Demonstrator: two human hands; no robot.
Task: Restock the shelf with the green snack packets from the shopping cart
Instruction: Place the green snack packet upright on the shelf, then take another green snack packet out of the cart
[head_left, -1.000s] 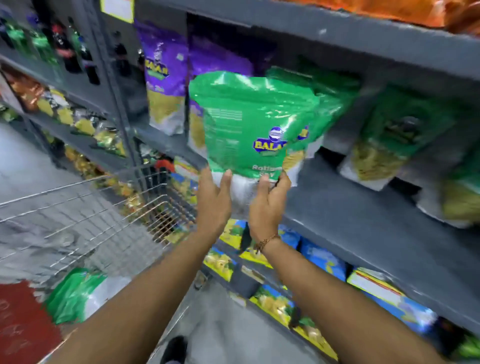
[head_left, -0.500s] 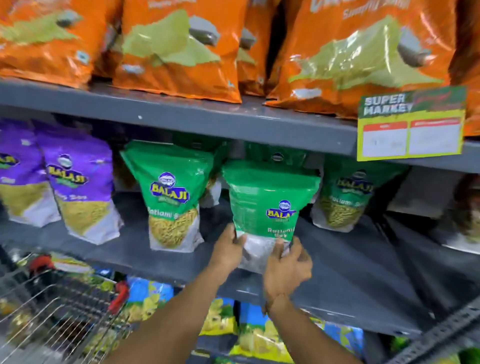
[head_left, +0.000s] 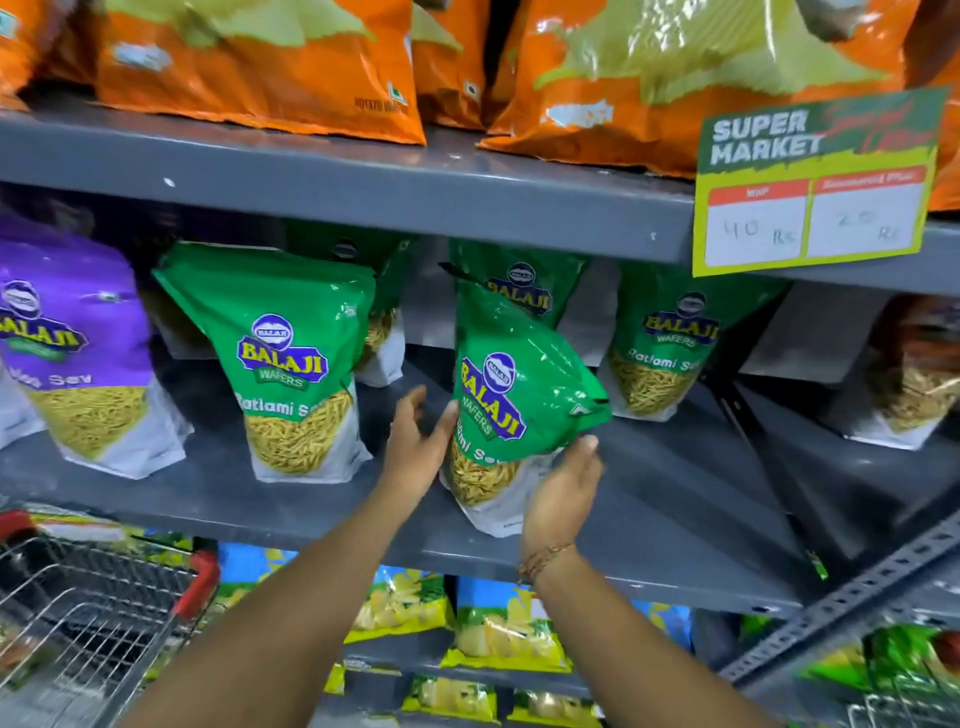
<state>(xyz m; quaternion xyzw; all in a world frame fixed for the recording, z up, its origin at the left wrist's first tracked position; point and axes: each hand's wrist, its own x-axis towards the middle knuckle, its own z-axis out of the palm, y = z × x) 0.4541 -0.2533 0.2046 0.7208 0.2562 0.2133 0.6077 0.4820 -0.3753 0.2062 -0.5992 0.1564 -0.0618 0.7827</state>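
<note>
You are facing a grey metal shelf (head_left: 649, 499) in a shop aisle, with orange bags (head_left: 260, 67) on the level above and a price card (head_left: 815, 182) clipped to that level's edge.

The packet (head_left: 511, 400) you are restocking stands on the shelf near its front edge, in the gap between two upright green packets, the left packet (head_left: 291, 364) and the right packet (head_left: 670, 353), with another green one (head_left: 519, 283) just behind it. Its base is down, but its top leans toward the right packet and its upper corner is folded over, so I judge it is not yet settled. That is likely why your hands sit low on either side: they steady the heavy bottom while the floppy top finds its balance.

Your left hand (head_left: 415, 447) has its fingers spread, the thumb resting against the packet's left edge. Your right hand (head_left: 563, 493) cups the packet's lower right with fingers apart and loose. Neither clamps it.

Half a second ago you had both hands pinching the packet's bottom edge, and it stood straighter with its back toward you. Now the printed front faces out, the grip has loosened, and the top has slumped. The cart (head_left: 104, 618) sits below and left of the packet.
</note>
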